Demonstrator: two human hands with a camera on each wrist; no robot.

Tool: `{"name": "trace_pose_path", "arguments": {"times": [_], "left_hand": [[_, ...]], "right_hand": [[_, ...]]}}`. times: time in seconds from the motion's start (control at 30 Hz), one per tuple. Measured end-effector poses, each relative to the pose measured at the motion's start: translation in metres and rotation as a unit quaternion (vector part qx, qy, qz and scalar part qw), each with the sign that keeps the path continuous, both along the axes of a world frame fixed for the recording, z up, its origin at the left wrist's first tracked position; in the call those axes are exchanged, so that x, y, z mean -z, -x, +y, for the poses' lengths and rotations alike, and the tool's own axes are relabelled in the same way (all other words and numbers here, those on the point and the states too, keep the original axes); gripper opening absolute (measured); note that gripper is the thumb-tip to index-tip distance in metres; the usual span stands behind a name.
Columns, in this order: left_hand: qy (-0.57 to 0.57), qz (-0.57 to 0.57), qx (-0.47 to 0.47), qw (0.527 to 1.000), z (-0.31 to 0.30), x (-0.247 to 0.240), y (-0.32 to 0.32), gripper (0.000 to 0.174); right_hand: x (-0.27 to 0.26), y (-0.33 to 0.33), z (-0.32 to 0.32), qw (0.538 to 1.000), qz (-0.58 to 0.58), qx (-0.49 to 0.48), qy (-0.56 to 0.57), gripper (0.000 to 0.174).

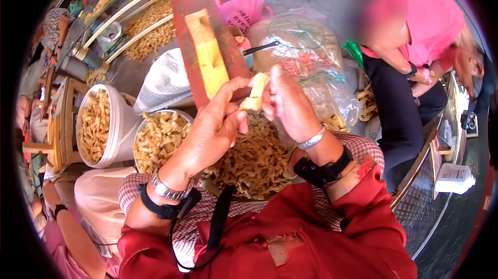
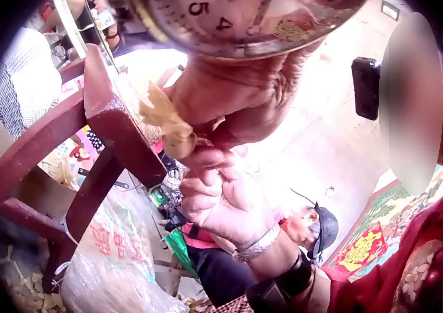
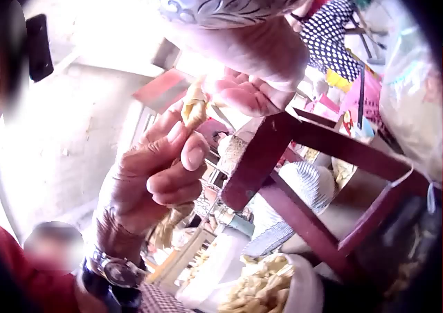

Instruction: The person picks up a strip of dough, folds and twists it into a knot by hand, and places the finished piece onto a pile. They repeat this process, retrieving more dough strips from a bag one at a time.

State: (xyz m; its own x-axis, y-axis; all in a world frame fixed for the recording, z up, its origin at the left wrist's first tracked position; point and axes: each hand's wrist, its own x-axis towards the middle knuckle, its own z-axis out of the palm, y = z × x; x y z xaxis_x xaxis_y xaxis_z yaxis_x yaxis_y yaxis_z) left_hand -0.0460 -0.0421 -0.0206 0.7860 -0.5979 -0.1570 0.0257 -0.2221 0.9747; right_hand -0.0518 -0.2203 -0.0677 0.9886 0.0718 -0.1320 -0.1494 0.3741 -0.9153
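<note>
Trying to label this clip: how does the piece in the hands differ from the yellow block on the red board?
The piece is small and pale; the yellow block is longer and brighter. The piece is held up between the left hand and right hand; the yellow block lies on the red board, untouched. Both are yellowish.

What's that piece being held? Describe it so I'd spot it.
Start at the tilted red board in the middle. At its lower end, the left hand and right hand pinch one pale yellow strip. Unlike the heaped strips beneath, it is held up alone.
</note>
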Motion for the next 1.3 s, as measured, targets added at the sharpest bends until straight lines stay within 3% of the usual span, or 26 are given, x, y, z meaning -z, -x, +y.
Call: {"name": "trace_pose_path", "arguments": {"times": [0.03, 0.1, 0.17, 0.2, 0.37, 0.53, 0.83, 1.17, 1.3], "left_hand": [[-0.014, -0.016, 0.0, 1.0, 0.001, 0.0, -0.001, 0.047], [-0.021, -0.026, -0.003, 0.999, 0.004, -0.001, -0.003, 0.049], [-0.008, -0.047, -0.01, 0.999, 0.006, 0.007, -0.004, 0.049], [-0.018, -0.07, -0.015, 0.997, 0.006, 0.007, -0.005, 0.049], [-0.11, -0.136, -0.031, 0.984, 0.009, 0.005, -0.008, 0.055], [-0.088, -0.114, 0.001, 0.99, 0.014, 0.002, -0.012, 0.045], [-0.051, -0.179, -0.019, 0.982, 0.02, 0.007, -0.012, 0.014], [-0.083, -0.188, -0.023, 0.978, 0.028, -0.012, -0.019, 0.011], [-0.097, -0.138, -0.057, 0.984, 0.026, -0.025, -0.037, 0.014]], "right_hand": [[0.001, 0.0, 0.0, 0.999, -0.009, -0.023, 0.024, 0.067], [-0.003, 0.004, 0.0, 0.993, 0.021, -0.115, 0.003, 0.07], [-0.005, 0.005, 0.008, 0.984, -0.005, -0.15, 0.092, 0.063], [-0.009, 0.008, 0.012, 0.983, -0.01, -0.151, 0.106, 0.046], [-0.009, 0.006, 0.023, 0.993, 0.016, -0.09, 0.072, 0.019], [-0.011, 0.005, 0.021, 0.993, 0.051, -0.1, -0.021, 0.01], [-0.014, 0.002, 0.01, 0.992, 0.081, -0.048, -0.086, 0.005], [-0.025, -0.012, 0.004, 0.996, 0.039, -0.017, -0.074, 0.007], [-0.028, -0.036, 0.008, 0.998, -0.002, -0.011, -0.064, 0.01]]}}
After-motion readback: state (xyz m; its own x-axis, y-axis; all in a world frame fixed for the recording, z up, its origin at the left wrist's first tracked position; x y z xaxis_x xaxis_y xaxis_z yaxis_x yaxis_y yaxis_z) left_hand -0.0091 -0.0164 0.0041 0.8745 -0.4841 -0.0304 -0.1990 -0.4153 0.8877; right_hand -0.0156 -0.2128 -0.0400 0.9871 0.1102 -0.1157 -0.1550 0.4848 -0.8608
